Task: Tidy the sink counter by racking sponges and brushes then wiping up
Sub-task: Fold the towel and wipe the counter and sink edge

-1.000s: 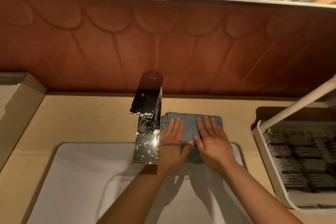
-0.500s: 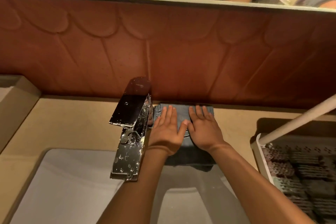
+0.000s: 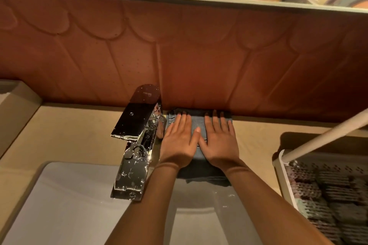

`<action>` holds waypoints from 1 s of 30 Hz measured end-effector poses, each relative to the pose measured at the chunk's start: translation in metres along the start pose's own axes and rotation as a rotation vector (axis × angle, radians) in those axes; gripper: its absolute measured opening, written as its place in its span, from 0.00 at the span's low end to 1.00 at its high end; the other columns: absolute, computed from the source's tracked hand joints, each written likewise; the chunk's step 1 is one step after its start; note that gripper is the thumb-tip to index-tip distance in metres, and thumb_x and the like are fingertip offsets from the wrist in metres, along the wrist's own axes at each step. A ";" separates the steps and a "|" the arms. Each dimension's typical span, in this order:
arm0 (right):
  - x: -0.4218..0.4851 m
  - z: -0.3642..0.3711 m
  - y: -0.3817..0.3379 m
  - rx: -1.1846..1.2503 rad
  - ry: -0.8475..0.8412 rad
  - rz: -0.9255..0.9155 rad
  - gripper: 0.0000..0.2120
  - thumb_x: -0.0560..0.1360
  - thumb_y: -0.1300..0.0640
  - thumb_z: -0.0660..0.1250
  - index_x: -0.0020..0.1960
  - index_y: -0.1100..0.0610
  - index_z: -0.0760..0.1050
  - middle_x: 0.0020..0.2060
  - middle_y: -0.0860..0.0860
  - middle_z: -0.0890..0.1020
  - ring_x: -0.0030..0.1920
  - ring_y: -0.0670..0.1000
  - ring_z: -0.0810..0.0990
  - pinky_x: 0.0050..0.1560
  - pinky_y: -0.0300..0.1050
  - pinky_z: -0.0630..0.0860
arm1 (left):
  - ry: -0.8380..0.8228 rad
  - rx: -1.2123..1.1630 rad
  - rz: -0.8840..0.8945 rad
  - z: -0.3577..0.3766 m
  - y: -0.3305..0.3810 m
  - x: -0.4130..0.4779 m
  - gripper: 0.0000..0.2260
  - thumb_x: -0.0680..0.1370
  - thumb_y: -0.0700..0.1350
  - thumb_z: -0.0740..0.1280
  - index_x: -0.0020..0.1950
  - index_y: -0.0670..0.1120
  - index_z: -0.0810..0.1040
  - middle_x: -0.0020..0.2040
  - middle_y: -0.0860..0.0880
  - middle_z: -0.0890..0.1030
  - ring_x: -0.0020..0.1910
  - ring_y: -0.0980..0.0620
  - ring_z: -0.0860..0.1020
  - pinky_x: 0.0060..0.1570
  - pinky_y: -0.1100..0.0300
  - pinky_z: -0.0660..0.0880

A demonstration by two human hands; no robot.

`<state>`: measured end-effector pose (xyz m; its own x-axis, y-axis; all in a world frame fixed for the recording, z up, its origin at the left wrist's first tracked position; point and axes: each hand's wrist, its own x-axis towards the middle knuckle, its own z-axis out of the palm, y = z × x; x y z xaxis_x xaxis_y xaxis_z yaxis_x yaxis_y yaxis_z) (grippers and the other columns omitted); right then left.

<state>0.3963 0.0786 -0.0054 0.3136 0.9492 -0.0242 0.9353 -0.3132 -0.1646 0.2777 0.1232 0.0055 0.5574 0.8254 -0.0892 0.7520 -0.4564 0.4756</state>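
A folded grey-blue cloth (image 3: 197,123) lies on the beige counter (image 3: 75,135) behind the sink, with its far edge against the brown wall. My left hand (image 3: 177,141) and my right hand (image 3: 219,141) rest flat on the cloth, side by side, fingers spread and pointing at the wall. Both palms press down on it; neither hand grips it. The cloth's near edge hangs over the sink rim between my forearms.
A chrome tap (image 3: 137,141), wet with drops, stands just left of my left hand. The white sink basin (image 3: 65,205) lies below. A white rack (image 3: 282,175) holding several dark sponges sits at the right, with a white rail (image 3: 326,133) above it.
Both hands have slid the cloth away from the sink edge across the counter until it meets the wall. The view has shifted closer and slightly left.
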 end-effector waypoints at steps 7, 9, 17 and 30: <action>-0.027 -0.007 0.036 -0.038 -0.053 0.022 0.43 0.65 0.35 0.30 0.76 0.52 0.43 0.77 0.53 0.47 0.77 0.53 0.43 0.74 0.49 0.39 | -0.105 -0.027 -0.040 0.016 0.036 -0.014 0.30 0.78 0.59 0.38 0.77 0.45 0.43 0.78 0.49 0.43 0.76 0.55 0.40 0.71 0.60 0.37; -0.037 -0.009 0.047 -0.059 -0.084 0.072 0.43 0.64 0.35 0.28 0.76 0.51 0.40 0.77 0.52 0.43 0.76 0.51 0.40 0.74 0.48 0.38 | -0.141 -0.036 -0.022 0.024 0.049 -0.017 0.27 0.81 0.57 0.41 0.77 0.45 0.43 0.78 0.49 0.42 0.76 0.55 0.39 0.72 0.60 0.37; -0.074 -0.010 0.057 -0.090 -0.098 0.214 0.45 0.62 0.35 0.24 0.76 0.53 0.36 0.76 0.54 0.39 0.76 0.53 0.37 0.74 0.49 0.37 | -0.124 -0.293 0.018 0.028 0.067 -0.031 0.23 0.82 0.51 0.49 0.76 0.45 0.55 0.77 0.49 0.54 0.76 0.53 0.51 0.73 0.60 0.46; -0.119 -0.005 0.049 -0.143 -0.023 0.217 0.42 0.68 0.36 0.28 0.76 0.56 0.41 0.76 0.58 0.46 0.76 0.57 0.43 0.74 0.51 0.40 | 0.299 -1.057 -0.564 0.060 0.043 -0.122 0.17 0.75 0.41 0.69 0.61 0.40 0.70 0.56 0.45 0.74 0.57 0.49 0.72 0.51 0.64 0.68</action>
<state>0.4060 -0.0495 -0.0062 0.5071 0.8593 -0.0665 0.8607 -0.5089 -0.0125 0.2632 -0.0175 -0.0156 0.0407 0.9268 -0.3732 0.1303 0.3654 0.9217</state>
